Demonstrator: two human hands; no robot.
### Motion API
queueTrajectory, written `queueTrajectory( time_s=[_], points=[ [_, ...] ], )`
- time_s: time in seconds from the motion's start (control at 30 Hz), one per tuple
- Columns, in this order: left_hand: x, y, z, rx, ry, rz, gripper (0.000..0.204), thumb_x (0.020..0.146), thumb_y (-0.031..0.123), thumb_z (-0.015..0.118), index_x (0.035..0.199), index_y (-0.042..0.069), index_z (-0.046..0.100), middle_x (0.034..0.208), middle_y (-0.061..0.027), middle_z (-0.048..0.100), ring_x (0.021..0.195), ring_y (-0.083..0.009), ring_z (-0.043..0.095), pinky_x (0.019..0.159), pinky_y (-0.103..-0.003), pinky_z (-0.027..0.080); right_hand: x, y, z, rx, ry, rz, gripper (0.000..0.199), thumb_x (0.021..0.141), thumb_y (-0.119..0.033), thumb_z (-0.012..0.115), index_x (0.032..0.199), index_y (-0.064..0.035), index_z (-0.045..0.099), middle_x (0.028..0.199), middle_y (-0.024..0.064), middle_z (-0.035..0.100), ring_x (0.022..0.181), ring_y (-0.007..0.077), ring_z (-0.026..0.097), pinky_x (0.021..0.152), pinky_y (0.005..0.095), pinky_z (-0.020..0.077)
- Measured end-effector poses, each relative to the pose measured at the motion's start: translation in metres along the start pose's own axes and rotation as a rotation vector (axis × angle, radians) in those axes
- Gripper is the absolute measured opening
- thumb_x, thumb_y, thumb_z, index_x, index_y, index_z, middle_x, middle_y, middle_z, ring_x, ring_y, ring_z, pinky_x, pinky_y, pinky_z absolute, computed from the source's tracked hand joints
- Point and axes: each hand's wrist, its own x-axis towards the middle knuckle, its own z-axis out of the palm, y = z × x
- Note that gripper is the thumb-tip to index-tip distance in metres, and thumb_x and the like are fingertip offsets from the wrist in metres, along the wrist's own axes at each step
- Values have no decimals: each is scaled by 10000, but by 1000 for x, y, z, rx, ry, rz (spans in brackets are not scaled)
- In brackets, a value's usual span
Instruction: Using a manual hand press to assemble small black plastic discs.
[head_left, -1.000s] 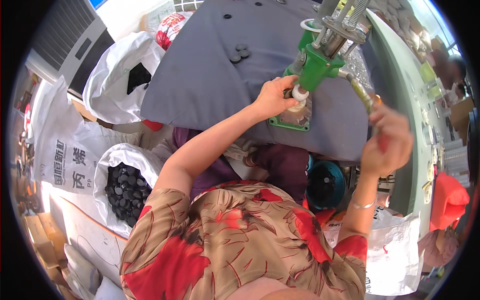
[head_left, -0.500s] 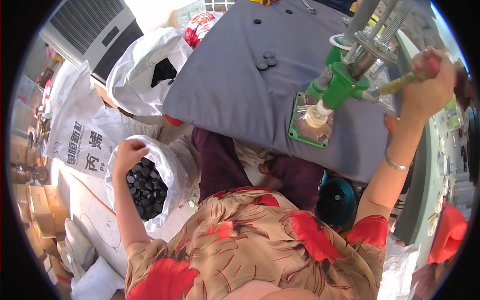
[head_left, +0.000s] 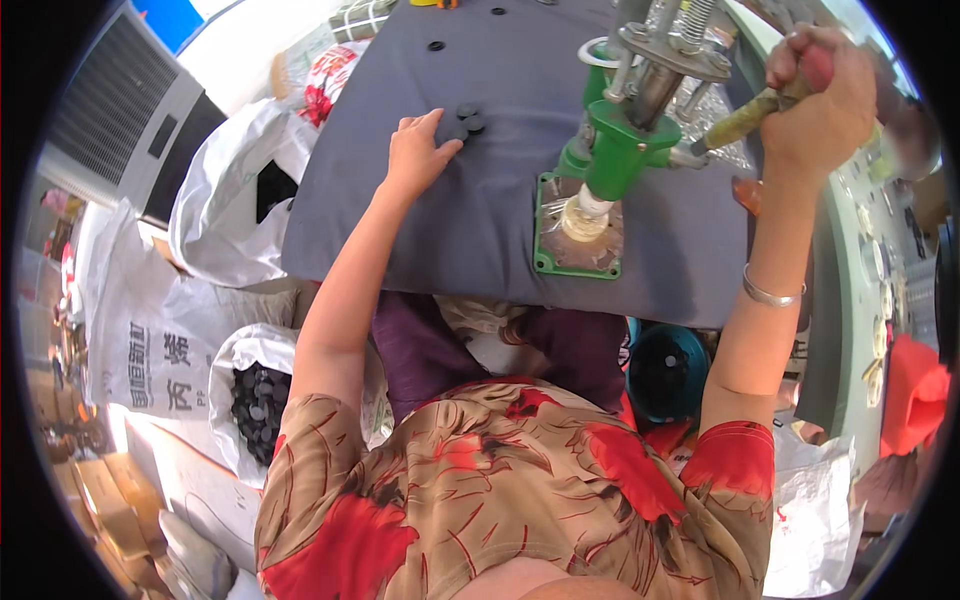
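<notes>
My left hand (head_left: 418,150) lies flat on the grey table (head_left: 480,210), fingers spread, its fingertips touching a small cluster of black round discs (head_left: 468,118). My right hand (head_left: 822,100) is raised and closed around the lever handle (head_left: 752,112) of the green hand press (head_left: 612,150). The press stands on a green base plate (head_left: 577,248), and a pale round part (head_left: 582,220) sits under its ram.
A white sack of black discs (head_left: 258,400) is open at my lower left, with more white sacks (head_left: 225,190) beside the table. A dark round bucket (head_left: 668,372) sits under the table edge. Loose discs (head_left: 436,45) lie at the far side. A red object (head_left: 915,395) is at right.
My left hand came up from the sack of discs to the table and now rests by the disc cluster. My right hand has stayed raised on the lever since half a second ago.
</notes>
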Motion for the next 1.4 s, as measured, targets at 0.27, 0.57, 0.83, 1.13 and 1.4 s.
queueTrajectory(
  time_s=[0.27, 0.57, 0.83, 1.13, 1.4],
  points=[
    [-5, 5, 27, -69, 30, -64, 466, 683, 203, 761, 1107, 65, 624, 949, -86, 666, 976, -264, 568, 820, -387, 411, 0, -28, 15, 395, 152, 332, 240, 924, -184, 394, 813, -9, 515, 690, 76, 502, 522, 134, 452, 462, 244, 358],
    [-66, 131, 20, -610, -121, 254, 605, 628, 98, 769, 1186, 74, 538, 908, -91, 628, 886, -295, 562, 790, -400, 453, -2, -29, 17, 391, 193, 299, 263, 962, -296, 417, 838, -78, 494, 677, 43, 484, 459, 98, 419, 400, 216, 332],
    [-69, 145, 35, -685, -111, 201, 692, 651, 111, 768, 1265, 63, 451, 968, -115, 643, 951, -341, 564, 829, -426, 452, -17, -14, -21, -566, 45, -463, 196, 880, -152, 448, 868, -4, 576, 758, 163, 575, 604, 204, 510, 554, 316, 433],
    [-64, 139, 36, -760, -338, 108, 819, 697, 123, 786, 1379, 43, 339, 1082, -143, 660, 963, -254, 647, 824, -313, 485, -127, -52, -74, 539, -129, -80, 258, 915, -295, 467, 884, -43, 514, 787, 161, 515, 636, 273, 513, 558, 406, 474],
    [-66, 138, 41, -820, -259, 216, 818, 652, 158, 757, 1353, 27, 355, 1122, -145, 627, 1030, -363, 582, 885, -418, 458, -193, -68, -98, 146, -277, -20, 207, 865, -164, 467, 739, -7, 514, 782, 139, 544, 822, 334, 597, 902, 575, 440]
  ],
)
